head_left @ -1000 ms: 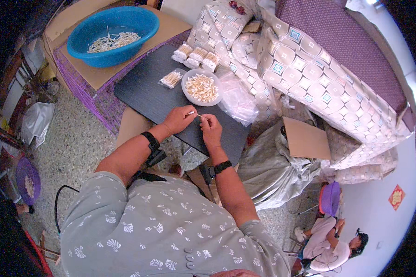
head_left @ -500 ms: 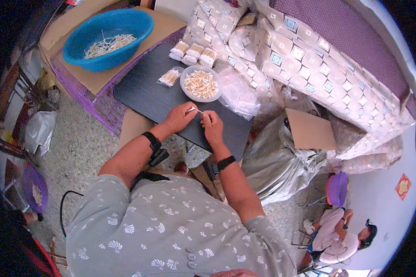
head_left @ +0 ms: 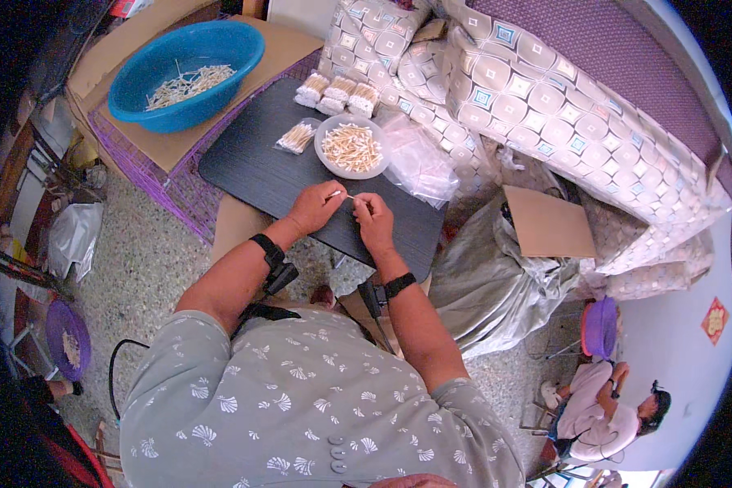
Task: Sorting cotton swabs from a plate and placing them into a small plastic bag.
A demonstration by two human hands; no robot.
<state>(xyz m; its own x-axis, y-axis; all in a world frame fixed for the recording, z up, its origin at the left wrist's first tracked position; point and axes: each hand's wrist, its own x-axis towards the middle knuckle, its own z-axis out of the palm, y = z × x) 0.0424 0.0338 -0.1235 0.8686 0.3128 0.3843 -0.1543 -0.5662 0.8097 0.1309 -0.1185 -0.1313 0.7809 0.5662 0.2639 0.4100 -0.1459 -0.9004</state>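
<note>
My left hand (head_left: 315, 208) and my right hand (head_left: 374, 223) meet over the near part of a dark table (head_left: 252, 163). Fingertips of both hands pinch a thin cotton swab (head_left: 342, 195), which spans the small gap between them. Just beyond my hands stands a round whitish bowl (head_left: 324, 159) full of cotton swabs (head_left: 352, 146). A small clear bag of swabs (head_left: 296, 136) lies left of it. Behind the bowl, several packed swab bundles (head_left: 333, 96) are stacked. Clear plastic bags (head_left: 419, 167) lie at the bowl's right.
A large blue basin (head_left: 126, 110) holding loose swabs rests on cardboard at the far left. Patterned fabric covers (head_left: 537, 106) border the table's far right. A cardboard piece (head_left: 549, 221) sits on grey cloth (head_left: 484, 285). Another person (head_left: 598, 415) sits at the lower right.
The view has shifted slightly. Both hands keep nearly the same place and pinch, and the swab's tilt between them looks a little flatter.
</note>
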